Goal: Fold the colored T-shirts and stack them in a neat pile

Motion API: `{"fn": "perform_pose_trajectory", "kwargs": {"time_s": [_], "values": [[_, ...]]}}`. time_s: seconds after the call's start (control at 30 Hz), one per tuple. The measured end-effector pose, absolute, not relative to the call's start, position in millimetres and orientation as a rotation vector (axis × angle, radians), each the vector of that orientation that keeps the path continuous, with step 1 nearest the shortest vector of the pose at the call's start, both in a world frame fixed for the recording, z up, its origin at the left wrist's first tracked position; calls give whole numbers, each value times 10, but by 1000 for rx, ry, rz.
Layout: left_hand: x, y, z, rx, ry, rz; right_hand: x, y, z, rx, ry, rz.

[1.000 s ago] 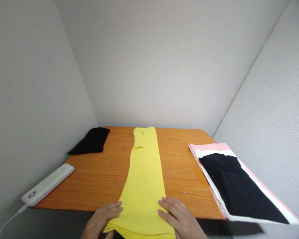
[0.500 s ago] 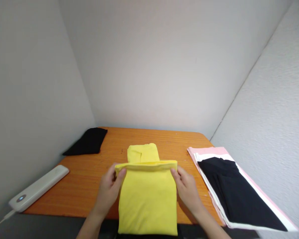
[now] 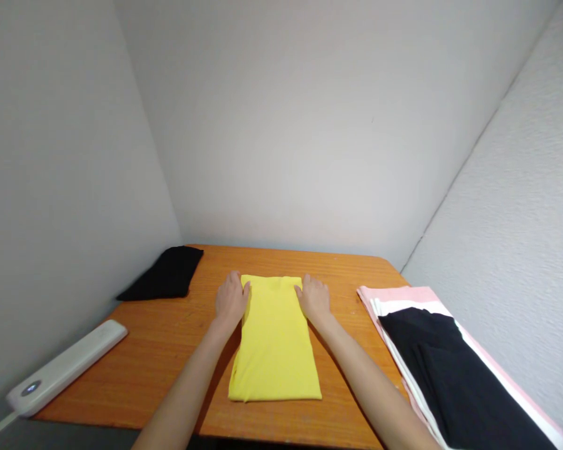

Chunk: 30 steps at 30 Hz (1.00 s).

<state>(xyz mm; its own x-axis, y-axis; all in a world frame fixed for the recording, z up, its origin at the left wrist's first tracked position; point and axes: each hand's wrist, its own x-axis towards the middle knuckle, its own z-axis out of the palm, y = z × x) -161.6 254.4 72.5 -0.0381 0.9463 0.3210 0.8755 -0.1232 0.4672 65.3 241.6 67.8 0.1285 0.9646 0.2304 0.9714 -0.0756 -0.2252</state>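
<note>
A yellow garment lies folded in half on the orange wooden table, in the middle. My left hand rests at its far left corner, fingers together and laid flat on the cloth edge. My right hand rests at its far right corner the same way. Both hands press down on the far edge of the fold and hold nothing.
A folded black cloth lies at the table's back left. A white power bank with a cable sits at the front left edge. A stack of pink, white and black folded clothes lies on the right. Walls close in on three sides.
Both hands lifted the near end of the long yellow garment and carried it away from me onto the far end, folding it in half; they now lie flat on it.
</note>
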Motion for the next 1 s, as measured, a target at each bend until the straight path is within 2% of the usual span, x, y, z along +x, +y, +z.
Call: {"fn": "perform_pose_trajectory", "kwargs": {"time_s": [0.1, 0.23, 0.4, 0.7, 1.0], "values": [[-1496, 2396, 713, 2442, 1851, 850, 513, 2309, 539, -1949, -1977, -209], [-1383, 2361, 485, 2801, 1674, 660, 334, 2205, 294, -1859, -2138, -109], [-1363, 2413, 226, 2782, 1769, 564, 283, 2198, 144, -1895, -2171, 58], [-1337, 2431, 218, 2748, 1774, 546, 314, 2221, 132, -1871, -2188, 93], [-1447, 2293, 564, 2621, 1728, 470, 396, 1978, 247, -1762, -2272, 165]]}}
